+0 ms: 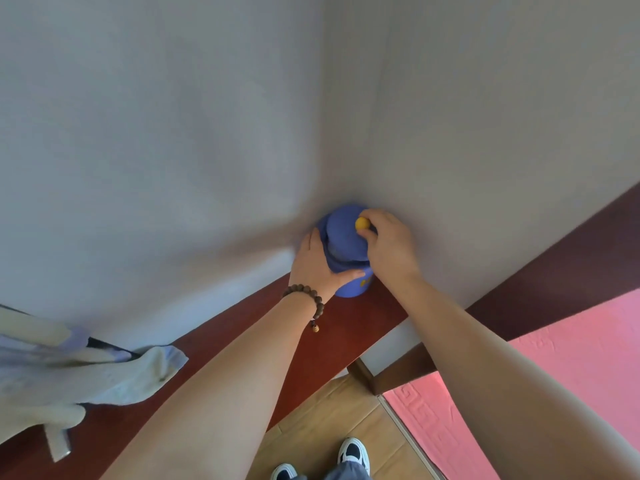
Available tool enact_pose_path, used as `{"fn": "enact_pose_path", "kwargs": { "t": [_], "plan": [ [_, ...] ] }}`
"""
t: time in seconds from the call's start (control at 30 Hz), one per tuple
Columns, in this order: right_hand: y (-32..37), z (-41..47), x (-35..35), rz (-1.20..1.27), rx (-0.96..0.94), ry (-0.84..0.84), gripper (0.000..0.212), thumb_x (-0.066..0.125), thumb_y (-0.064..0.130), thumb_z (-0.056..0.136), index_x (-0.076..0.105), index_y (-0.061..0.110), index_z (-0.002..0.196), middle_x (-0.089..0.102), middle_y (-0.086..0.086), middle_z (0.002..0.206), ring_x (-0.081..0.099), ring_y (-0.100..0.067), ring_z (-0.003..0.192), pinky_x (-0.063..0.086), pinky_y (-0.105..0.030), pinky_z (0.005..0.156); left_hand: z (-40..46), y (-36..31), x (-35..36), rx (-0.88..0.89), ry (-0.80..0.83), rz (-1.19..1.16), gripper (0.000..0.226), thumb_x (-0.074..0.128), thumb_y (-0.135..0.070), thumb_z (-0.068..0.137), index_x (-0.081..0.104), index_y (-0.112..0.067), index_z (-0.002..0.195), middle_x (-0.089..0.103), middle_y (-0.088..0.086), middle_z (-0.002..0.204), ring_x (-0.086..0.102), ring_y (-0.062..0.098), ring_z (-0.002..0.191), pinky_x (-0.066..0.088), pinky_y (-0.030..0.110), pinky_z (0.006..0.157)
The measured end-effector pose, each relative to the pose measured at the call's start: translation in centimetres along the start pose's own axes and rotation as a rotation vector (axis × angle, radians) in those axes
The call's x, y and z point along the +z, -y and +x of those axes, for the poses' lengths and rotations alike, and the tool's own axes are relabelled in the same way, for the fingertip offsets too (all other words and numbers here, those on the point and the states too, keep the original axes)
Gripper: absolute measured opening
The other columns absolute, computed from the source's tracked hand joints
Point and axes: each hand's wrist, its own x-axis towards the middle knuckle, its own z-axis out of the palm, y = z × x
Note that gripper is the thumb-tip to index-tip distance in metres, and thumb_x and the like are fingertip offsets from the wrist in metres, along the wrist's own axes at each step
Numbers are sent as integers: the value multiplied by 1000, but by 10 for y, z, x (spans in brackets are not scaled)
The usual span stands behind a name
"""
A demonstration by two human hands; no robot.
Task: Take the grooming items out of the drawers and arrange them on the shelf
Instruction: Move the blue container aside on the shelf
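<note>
We have the blue container (349, 258) sitting on the reddish wooden shelf (346, 327), pushed right into the wall corner. It's a rounded plastic-looking tub with a domed lid and a small yellow knob (362, 223) on top, plus a yellow mark low on the body.

Our left hand (317, 265) cups its left flank, thumb lying across the front under the lid rim, fingers wrapped behind and out of sight. Our right hand (388, 244) comes over the top and pinches the yellow knob with thumb and fingertips.

Handling guess: light, rigid, smooth shell, so a bit slippery. The lid may be loose; lifting by the knob alone could pull it off. We'd carry the load on the body, below the rim, and use the knob only to steady or turn it.

Outward: a pale blue-and-cream cloth (104, 375) is heaped on the shelf well to the left, over something dark. Below are a tan floor (332, 417), a pink textured mat (571, 358) and our shoes (353, 452).
</note>
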Motion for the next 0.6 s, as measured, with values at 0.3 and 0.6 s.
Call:
{"fn": "enact_pose_path", "kwargs": {
  "t": [0.3, 0.6],
  "plan": [
    [-32, -105, -20, 28, 122, -123, 27, 53, 9, 93, 62, 11, 119, 58, -3, 129, 54, -18, 116, 33, -12, 91, 1, 7, 3, 28, 13, 3, 108, 83, -50, 59, 29, -12, 144, 40, 5, 142, 49, 23, 126, 47, 40, 100],
    [-90, -112, 30, -198, 312, 94, 28, 50, 14, 95, 57, 11, 122, 47, -4, 142, 49, -28, 123, 40, -30, 91, 6, 13, 5, 51, 23, 69, 114, 82, -53, 63, 22, -8, 149, 32, 8, 150, 37, 23, 136, 37, 35, 108]
  ]
}}
